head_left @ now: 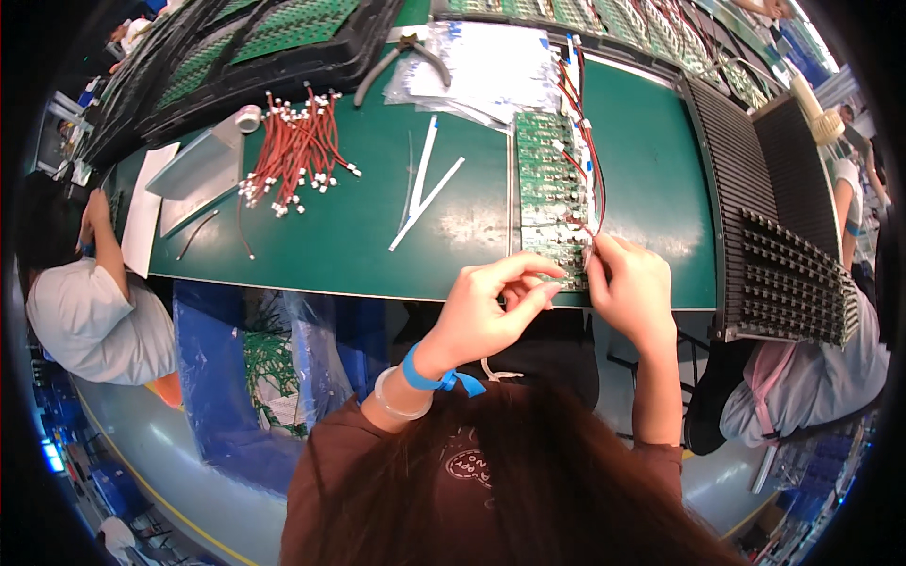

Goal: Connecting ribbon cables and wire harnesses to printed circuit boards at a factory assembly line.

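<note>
A long green circuit board panel (547, 179) lies on the green bench top, its near end between my hands. Red-and-black cables (598, 160) and a white strip run along its right side. My right hand (630, 288) is closed at the board's near right edge, thumb and finger pinching where a cable end reaches the fingertips. My left hand (495, 302) curls over the near left corner, thumb and index finger drawn close together. Whatever lies between those left fingertips is too small to make out. A blue wrist strap (420, 370) circles my left wrist.
Left on the bench lie a pile of red cables (297, 151), white flat strips (427, 203) and a clear tray (203, 179). Pliers (401, 61) rest by plastic bags (491, 71). A black slotted rack (774, 217) stands right. A blue lined bin (236, 377) sits below; co-workers flank me.
</note>
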`<state>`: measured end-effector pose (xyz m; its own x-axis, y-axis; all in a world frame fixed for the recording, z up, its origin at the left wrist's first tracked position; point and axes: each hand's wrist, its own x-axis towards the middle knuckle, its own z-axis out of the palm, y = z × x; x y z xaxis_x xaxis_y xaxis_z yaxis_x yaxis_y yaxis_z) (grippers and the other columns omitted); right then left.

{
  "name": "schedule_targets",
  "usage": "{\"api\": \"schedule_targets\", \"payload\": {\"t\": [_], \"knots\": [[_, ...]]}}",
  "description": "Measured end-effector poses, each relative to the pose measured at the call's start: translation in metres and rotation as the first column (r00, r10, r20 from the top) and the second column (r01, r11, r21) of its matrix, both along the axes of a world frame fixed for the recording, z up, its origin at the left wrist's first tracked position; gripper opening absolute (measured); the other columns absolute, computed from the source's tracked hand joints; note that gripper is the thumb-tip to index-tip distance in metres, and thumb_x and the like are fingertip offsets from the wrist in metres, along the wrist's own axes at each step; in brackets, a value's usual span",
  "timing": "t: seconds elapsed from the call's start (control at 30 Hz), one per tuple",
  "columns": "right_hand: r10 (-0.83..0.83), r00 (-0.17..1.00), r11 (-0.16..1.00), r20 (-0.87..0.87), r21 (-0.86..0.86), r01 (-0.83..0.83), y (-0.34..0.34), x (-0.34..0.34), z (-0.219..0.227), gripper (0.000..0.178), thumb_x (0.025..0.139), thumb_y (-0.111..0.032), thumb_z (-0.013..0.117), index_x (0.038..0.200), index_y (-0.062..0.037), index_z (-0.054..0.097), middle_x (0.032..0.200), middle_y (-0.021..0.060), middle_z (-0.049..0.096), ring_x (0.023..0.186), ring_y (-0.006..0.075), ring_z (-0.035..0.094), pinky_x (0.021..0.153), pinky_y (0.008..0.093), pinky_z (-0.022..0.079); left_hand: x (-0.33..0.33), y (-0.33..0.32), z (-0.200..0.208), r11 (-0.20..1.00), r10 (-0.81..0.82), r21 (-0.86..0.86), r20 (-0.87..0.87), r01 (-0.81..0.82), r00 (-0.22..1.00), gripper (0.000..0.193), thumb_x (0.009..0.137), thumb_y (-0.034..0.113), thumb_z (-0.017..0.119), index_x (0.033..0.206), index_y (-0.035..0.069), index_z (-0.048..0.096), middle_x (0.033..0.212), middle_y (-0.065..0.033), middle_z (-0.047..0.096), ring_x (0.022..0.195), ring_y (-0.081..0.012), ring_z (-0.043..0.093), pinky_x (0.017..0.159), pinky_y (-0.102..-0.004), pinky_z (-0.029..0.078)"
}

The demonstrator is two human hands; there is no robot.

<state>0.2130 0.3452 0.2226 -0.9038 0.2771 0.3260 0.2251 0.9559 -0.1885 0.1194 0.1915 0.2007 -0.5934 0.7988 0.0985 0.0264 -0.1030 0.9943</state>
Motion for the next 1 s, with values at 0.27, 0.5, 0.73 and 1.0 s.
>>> {"api": "schedule_targets", "payload": {"t": [0.27,0.5,0.73,1.0], "knots": [[-0.159,0.979,0.753,-0.127,-0.657,0.037,0.023,0.038,-0.011,0.012,0.076,-0.006,0.062,0.074,-0.0001,0.051,0.051,-0.0009,0.041,0.047,0.0046,0.033,0.043,0.0204,0.028,-0.092,-0.05,0.021,0.681,0.492,-0.144,-0.637,-0.718,0.594,0.01,0.078,0.015,0.059,0.077,0.004,0.059,0.06,-0.0067,0.059,0.05,-0.0155,0.056,0.048,-0.0276,0.042],[-0.197,0.97,0.692,-0.146,-0.721,0.031,0.02,0.047,-0.018,0.012,0.078,-0.004,0.06,0.074,0.0012,0.05,0.053,-0.0045,0.04,0.05,0.0014,0.031,0.044,0.018,0.025,-0.151,-0.048,0.002,0.332,0.026,-0.399,-0.902,-0.854,0.431,0.033,0.077,0.034,0.055,0.067,0.004,0.059,0.066,-0.0164,0.06,0.068,-0.0339,0.059,0.063,-0.0417,0.046],[-0.211,0.964,0.69,-0.161,-0.723,0.03,0.022,0.05,-0.019,0.013,0.078,-0.005,0.06,0.073,0.0014,0.051,0.054,-0.004,0.042,0.05,0.0014,0.032,0.044,0.0177,0.026,-0.134,-0.054,0.022,0.244,0.256,-0.365,-0.869,-0.898,0.423,0.024,0.073,0.026,0.052,0.065,0.004,0.059,0.067,-0.0181,0.06,0.068,-0.0351,0.06,0.065,-0.0431,0.048],[-0.226,0.957,0.692,-0.183,-0.721,0.025,0.025,0.051,-0.016,0.013,0.078,-0.005,0.06,0.073,0.0013,0.051,0.053,-0.0036,0.042,0.049,0.002,0.033,0.044,0.0182,0.027,-0.125,-0.082,0.024,0.624,0.659,-0.151,-0.426,-0.767,0.62,0.026,0.083,0.021,0.052,0.063,0.004,0.055,0.051,-0.0038,0.051,0.043,-0.0115,0.046,0.043,-0.0236,0.033]]}}
